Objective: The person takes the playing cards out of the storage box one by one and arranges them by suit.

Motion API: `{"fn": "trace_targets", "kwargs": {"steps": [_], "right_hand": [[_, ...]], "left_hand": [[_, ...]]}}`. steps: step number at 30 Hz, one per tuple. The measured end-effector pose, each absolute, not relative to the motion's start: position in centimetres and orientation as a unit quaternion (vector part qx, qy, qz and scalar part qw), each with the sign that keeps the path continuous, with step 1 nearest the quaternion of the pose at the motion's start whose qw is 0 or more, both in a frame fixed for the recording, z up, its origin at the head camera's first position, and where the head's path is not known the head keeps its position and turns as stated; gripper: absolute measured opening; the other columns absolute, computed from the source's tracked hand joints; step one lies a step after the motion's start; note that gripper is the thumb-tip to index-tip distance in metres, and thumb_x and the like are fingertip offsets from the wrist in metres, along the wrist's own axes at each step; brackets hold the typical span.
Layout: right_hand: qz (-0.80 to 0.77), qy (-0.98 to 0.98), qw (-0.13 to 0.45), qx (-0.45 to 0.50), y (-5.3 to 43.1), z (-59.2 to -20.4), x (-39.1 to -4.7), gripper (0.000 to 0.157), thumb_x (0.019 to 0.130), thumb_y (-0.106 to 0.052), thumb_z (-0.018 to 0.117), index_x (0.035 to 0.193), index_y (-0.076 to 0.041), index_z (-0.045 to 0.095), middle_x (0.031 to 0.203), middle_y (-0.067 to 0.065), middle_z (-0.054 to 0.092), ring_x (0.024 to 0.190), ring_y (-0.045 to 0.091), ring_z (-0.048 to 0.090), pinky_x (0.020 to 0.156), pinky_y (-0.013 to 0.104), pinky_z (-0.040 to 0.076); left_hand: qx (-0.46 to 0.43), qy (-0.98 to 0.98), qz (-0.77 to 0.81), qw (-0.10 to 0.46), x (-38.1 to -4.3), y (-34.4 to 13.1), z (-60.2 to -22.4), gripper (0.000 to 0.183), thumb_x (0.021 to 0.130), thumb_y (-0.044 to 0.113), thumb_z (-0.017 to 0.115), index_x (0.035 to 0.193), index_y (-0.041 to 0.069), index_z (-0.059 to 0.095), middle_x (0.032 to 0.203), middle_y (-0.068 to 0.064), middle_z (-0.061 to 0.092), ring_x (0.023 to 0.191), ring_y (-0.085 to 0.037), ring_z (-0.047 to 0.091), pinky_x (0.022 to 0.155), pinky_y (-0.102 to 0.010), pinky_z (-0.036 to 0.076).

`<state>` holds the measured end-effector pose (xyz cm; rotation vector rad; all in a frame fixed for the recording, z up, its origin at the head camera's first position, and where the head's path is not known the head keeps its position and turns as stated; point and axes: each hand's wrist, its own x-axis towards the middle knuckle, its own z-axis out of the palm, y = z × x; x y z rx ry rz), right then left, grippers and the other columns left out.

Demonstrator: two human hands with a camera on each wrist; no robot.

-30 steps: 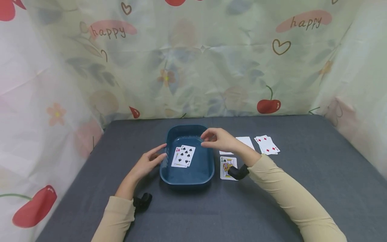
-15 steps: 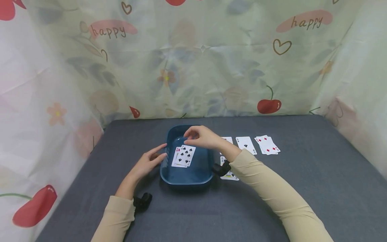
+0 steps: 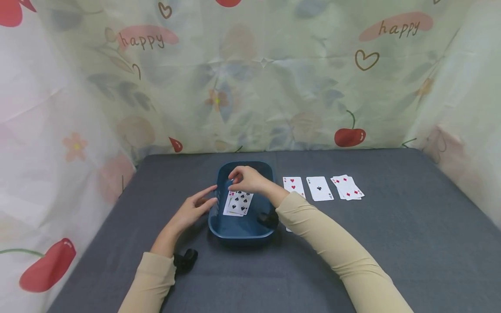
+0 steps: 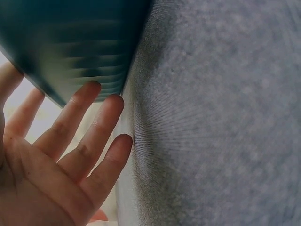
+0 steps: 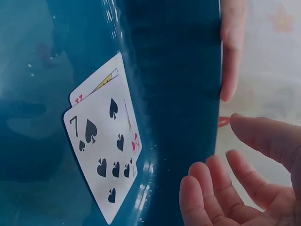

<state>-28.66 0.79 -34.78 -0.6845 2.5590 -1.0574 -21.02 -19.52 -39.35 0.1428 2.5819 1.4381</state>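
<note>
A dark blue tray [image 3: 241,237] stands on the table. Straight, spread fingers of my left hand [image 3: 192,211] rest at its left wall; the left wrist view has their tips [image 4: 110,106] right by the ribbed outer side. Inside the tray, a seven of spades [image 5: 102,155] overlaps a face card [image 5: 82,94] with red marks. Over the far part of these cards hovers my right hand [image 3: 248,179], partly covering them in the head view. Its fingers are loosely bent, the thumb [image 5: 263,136] apart from them, and nothing lies between.
Right of the tray lie a hearts card [image 3: 293,186], an ace of clubs [image 3: 319,189] and overlapping diamond cards [image 3: 347,188]. My right sleeve [image 3: 328,248] hides most of another card nearer me. A patterned curtain [image 3: 258,87] hangs behind the grey table [image 3: 235,278].
My right hand has moved left from the tray's right rim to over the cards inside, uncovering the hearts card and ace of clubs. My left hand has stayed at the tray's left wall.
</note>
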Motion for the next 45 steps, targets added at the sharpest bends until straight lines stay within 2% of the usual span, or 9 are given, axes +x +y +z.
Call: {"fn": "trace_targets", "kwargs": {"steps": [5, 11, 17, 26, 37, 45], "right_hand": [[-0.360, 0.898, 0.150, -0.203, 0.2, -35.5, -29.2, 0.040, 0.083, -0.017, 0.070, 0.118, -0.004, 0.058, 0.107, 0.013, 0.062, 0.094, 0.023, 0.059, 0.075, 0.028, 0.050], [-0.331, 0.912, 0.165, -0.179, -0.1, -36.6, -29.5, 0.046, 0.079, -0.017, 0.074, 0.120, -0.006, 0.056, 0.114, 0.014, 0.060, 0.099, 0.025, 0.058, 0.079, 0.032, 0.050], [-0.314, 0.916, 0.180, -0.171, -0.1, -37.4, -29.6, 0.054, 0.075, -0.015, 0.077, 0.123, -0.005, 0.054, 0.118, 0.015, 0.059, 0.106, 0.028, 0.057, 0.087, 0.036, 0.049], [-0.279, 0.926, 0.178, -0.180, -0.2, -37.7, -29.6, 0.061, 0.070, -0.012, 0.080, 0.124, -0.005, 0.052, 0.118, 0.015, 0.059, 0.106, 0.026, 0.057, 0.092, 0.037, 0.048], [-0.197, 0.947, 0.170, -0.187, -0.1, -37.9, -29.4, 0.073, 0.066, -0.015, 0.084, 0.129, -0.008, 0.049, 0.131, 0.015, 0.051, 0.124, 0.029, 0.046, 0.107, 0.040, 0.037], [-0.179, 0.950, 0.171, -0.189, 0.0, -37.8, -29.2, 0.073, 0.062, -0.019, 0.086, 0.125, -0.008, 0.050, 0.127, 0.013, 0.055, 0.121, 0.029, 0.047, 0.107, 0.041, 0.035]], "left_hand": [[0.052, 0.870, 0.483, 0.088, -21.3, -19.8, -40.0, 0.055, 0.093, 0.044, 0.051, 0.144, 0.027, 0.036, 0.137, -0.020, 0.049, 0.115, -0.034, 0.056, 0.101, -0.056, 0.039], [0.044, 0.870, 0.483, 0.094, -21.2, -19.6, -39.8, 0.054, 0.095, 0.040, 0.050, 0.144, 0.028, 0.035, 0.139, -0.020, 0.048, 0.117, -0.036, 0.055, 0.102, -0.058, 0.038], [0.046, 0.871, 0.480, 0.097, -21.2, -19.5, -39.8, 0.055, 0.095, 0.037, 0.050, 0.146, 0.025, 0.031, 0.142, -0.022, 0.044, 0.120, -0.038, 0.053, 0.100, -0.059, 0.038], [0.047, 0.869, 0.484, 0.093, -21.3, -19.7, -40.0, 0.052, 0.095, 0.038, 0.050, 0.144, 0.029, 0.035, 0.142, -0.019, 0.044, 0.121, -0.037, 0.053, 0.103, -0.057, 0.037], [0.047, 0.867, 0.487, 0.090, -21.3, -19.7, -40.0, 0.052, 0.095, 0.038, 0.050, 0.144, 0.028, 0.035, 0.143, -0.019, 0.043, 0.122, -0.037, 0.052, 0.103, -0.056, 0.038], [0.046, 0.866, 0.489, 0.090, -21.0, -19.4, -39.6, 0.053, 0.096, 0.036, 0.050, 0.145, 0.025, 0.034, 0.145, -0.019, 0.040, 0.123, -0.038, 0.050, 0.103, -0.056, 0.038]]}}
